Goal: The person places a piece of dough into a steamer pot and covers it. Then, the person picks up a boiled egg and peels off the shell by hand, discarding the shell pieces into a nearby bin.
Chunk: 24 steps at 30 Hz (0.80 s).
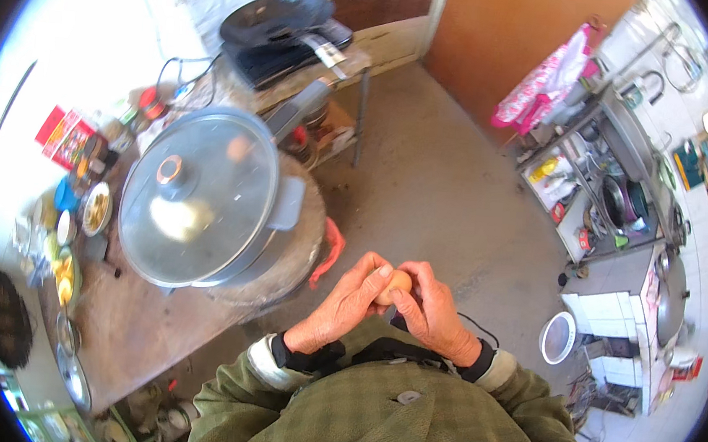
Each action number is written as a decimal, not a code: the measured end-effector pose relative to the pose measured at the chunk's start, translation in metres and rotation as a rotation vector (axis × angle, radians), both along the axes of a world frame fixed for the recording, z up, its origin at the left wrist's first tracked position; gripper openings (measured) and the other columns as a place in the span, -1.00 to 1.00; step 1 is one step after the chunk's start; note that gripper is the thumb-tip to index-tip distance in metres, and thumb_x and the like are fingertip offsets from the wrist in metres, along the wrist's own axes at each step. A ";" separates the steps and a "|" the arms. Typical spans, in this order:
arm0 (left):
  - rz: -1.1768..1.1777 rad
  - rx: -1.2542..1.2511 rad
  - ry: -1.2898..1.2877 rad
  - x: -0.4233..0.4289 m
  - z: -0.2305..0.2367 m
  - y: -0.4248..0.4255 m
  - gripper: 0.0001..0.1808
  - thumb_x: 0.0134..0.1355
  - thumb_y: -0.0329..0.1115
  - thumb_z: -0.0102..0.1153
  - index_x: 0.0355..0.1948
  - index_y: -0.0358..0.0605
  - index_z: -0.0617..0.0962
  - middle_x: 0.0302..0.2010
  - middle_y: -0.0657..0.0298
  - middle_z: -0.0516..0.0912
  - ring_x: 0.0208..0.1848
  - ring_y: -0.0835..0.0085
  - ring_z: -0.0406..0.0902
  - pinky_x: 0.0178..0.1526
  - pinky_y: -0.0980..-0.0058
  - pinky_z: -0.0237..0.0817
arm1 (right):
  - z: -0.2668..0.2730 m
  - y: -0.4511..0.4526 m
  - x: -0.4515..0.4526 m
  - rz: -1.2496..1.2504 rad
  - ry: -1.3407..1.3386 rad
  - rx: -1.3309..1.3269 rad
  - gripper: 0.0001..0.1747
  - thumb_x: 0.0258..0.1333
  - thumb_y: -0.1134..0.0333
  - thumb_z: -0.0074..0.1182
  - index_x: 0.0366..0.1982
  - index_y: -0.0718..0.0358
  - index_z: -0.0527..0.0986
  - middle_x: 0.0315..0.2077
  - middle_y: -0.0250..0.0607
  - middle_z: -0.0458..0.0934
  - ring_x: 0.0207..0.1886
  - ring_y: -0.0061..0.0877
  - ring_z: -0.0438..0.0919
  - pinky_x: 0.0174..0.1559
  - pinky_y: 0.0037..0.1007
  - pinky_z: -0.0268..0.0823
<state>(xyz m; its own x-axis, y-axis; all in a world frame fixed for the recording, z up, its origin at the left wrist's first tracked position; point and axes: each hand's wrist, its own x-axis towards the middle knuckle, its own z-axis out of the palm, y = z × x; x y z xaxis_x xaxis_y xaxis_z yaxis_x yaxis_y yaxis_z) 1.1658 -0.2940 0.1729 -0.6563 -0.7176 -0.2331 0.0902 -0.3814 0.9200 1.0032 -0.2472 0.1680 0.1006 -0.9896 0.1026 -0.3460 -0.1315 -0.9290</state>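
Observation:
Between both hands, in front of the body, I hold a brown egg point(396, 286). My left hand point(347, 302) wraps it from the left, with the thumb on top. My right hand point(432, 307) closes on it from the right, its thumb at the lower side of the shell. To the left of the hands, a large grey pan point(239, 268) under a domed glass lid point(208, 158) rests on a thick round wooden board point(301, 242). Whether the shell is cracked cannot be told.
The wooden table point(154, 342) carries a bowl of food point(97, 209), jars and a red packet point(66, 136) along the wall. A black wok point(277, 18) stands farther back. A red plastic bag point(329, 250) hangs by the board. Metal shelves point(619, 149) and a white basin point(557, 338) are right.

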 end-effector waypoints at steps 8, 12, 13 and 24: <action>0.066 -0.150 -0.055 -0.127 -0.007 -0.022 -0.64 0.43 -0.11 -0.31 -0.38 -0.17 0.32 -0.52 0.35 0.31 -0.47 0.62 0.22 -0.43 0.59 0.14 | -0.014 -0.009 -0.090 -0.266 0.039 -0.068 -0.61 0.20 0.15 0.02 -0.16 0.31 0.28 -0.49 0.07 0.51 -0.44 -0.11 0.56 -0.42 -0.30 0.37; 0.168 -0.391 -0.080 -0.191 -0.003 -0.033 -0.64 0.42 -0.15 -0.31 -0.41 -0.20 0.32 -0.54 0.30 0.27 -0.47 0.55 0.18 -0.42 0.52 0.15 | -0.009 -0.022 -0.140 -0.339 0.049 -0.079 -0.67 0.20 0.14 0.01 -0.21 0.27 0.32 -0.55 0.04 0.49 -0.48 -0.05 0.52 -0.47 -0.27 0.35; 0.189 -0.418 -0.081 -0.204 -0.003 -0.036 -0.64 0.42 -0.16 -0.31 -0.42 -0.20 0.33 -0.55 0.29 0.27 -0.47 0.54 0.17 -0.42 0.51 0.15 | -0.008 -0.025 -0.151 -0.347 0.031 -0.062 -0.69 0.20 0.14 0.00 -0.23 0.25 0.33 -0.56 0.03 0.48 -0.49 -0.04 0.52 -0.49 -0.26 0.35; 0.374 -0.230 -0.158 -0.256 -0.011 -0.052 -0.59 0.44 -0.12 -0.32 -0.41 -0.18 0.40 -0.51 0.43 0.31 -0.43 0.70 0.16 -0.38 0.64 0.10 | -0.019 -0.067 -0.203 -0.221 0.127 -0.181 -0.80 0.27 0.25 -0.10 -0.31 0.25 0.31 -0.61 -0.02 0.47 -0.56 -0.05 0.48 -0.54 -0.21 0.32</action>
<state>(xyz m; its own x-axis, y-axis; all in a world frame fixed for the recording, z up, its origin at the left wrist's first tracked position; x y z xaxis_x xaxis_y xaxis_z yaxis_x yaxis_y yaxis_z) 0.9102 -0.3462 0.1622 -0.3116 -0.9430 -0.1167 0.0350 -0.1341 0.9903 0.8006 -0.3139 0.1491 -0.0913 -0.9557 0.2797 -0.4960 -0.1999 -0.8450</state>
